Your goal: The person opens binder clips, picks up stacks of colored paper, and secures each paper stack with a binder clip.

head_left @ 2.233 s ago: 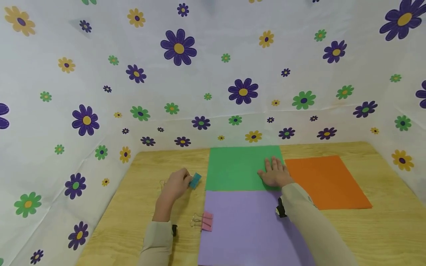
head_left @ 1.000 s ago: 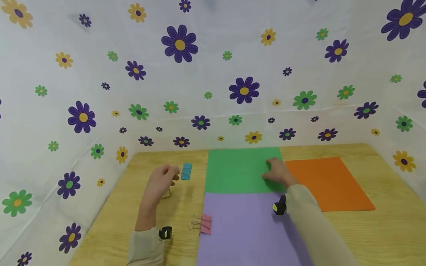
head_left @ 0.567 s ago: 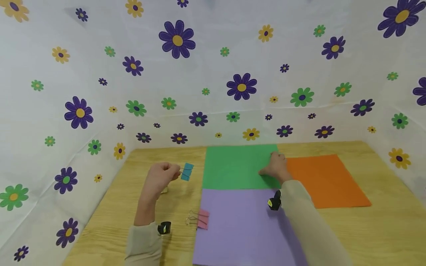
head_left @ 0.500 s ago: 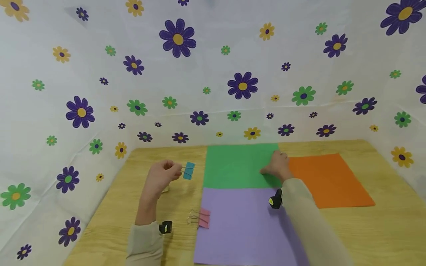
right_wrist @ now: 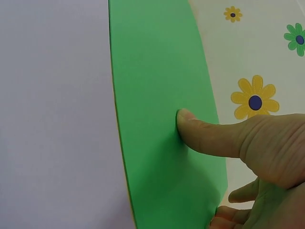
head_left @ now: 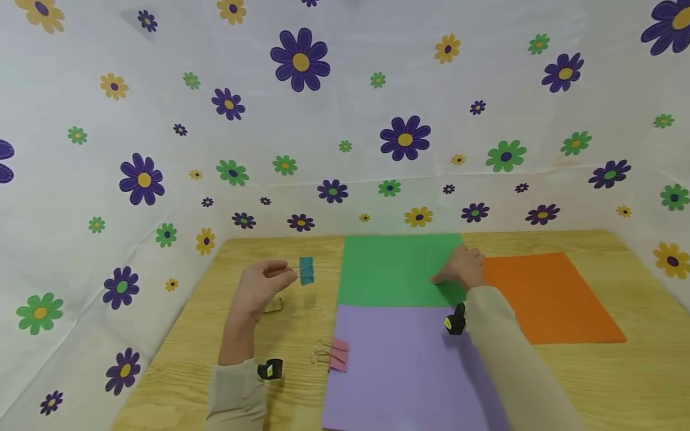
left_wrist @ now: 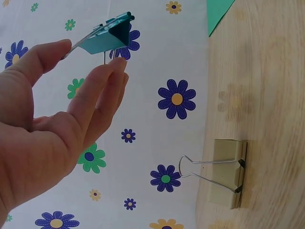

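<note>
My left hand (head_left: 259, 290) pinches the wire handles of a blue binder clip (head_left: 306, 270) above the table, left of the green sheet (head_left: 396, 263). In the left wrist view the blue binder clip (left_wrist: 108, 37) has one handle at the thumb and the other at the fingertips. My right hand (head_left: 462, 267) holds the right edge of the green sheet. In the right wrist view its thumb (right_wrist: 200, 133) presses on the sheet while the fingers curl at the edge, partly hidden. A purple sheet (head_left: 409, 365) adjoins the green one at the front.
A pink binder clip (head_left: 339, 354) sits on the purple sheet's left edge. Beneath my left hand stands a beige binder clip (left_wrist: 226, 174). An orange sheet (head_left: 555, 299) lies to the right on the wooden table (head_left: 620, 389). A flowered white cloth (head_left: 345, 108) surrounds the back.
My left hand has lifted the blue binder clip off to the left and turned it. My right hand went from lying flat on the green sheet to gripping its right edge.
</note>
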Motion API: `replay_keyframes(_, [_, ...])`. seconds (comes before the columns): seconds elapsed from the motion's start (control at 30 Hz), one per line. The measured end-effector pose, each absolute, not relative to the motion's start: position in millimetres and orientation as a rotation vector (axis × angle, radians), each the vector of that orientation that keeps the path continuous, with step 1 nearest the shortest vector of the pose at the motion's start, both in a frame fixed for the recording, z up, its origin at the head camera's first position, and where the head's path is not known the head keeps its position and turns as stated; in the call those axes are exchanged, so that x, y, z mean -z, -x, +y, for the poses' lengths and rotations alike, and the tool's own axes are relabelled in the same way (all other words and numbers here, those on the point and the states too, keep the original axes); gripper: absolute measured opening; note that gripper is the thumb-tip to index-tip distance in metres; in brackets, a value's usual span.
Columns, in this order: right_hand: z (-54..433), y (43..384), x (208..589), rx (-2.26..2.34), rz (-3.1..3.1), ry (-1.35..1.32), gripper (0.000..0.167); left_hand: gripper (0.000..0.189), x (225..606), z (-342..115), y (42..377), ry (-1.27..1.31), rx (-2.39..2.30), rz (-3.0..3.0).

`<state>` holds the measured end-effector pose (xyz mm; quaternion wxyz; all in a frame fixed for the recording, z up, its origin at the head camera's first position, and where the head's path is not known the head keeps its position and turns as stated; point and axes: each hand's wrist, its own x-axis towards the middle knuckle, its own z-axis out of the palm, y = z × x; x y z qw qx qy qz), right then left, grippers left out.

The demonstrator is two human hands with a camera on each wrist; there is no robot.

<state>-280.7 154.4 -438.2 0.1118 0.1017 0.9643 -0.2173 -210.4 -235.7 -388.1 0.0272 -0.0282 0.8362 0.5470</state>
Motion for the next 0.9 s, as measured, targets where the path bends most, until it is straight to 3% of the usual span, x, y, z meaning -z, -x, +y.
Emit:
replay_keyframes(0.47, [151.2, 285.9, 433.3, 0.674, 2.71, -0.429, 0.116, 0.058, 383.3, -234.3, 206.1, 0.106, -1.724, 2.523])
replay_keyframes(0.9, [152.9, 288.8, 431.9, 0.698, 2.721, -0.368, 0.111, 0.055, 383.7, -233.0, 206.3, 0.117, -1.739, 2.531])
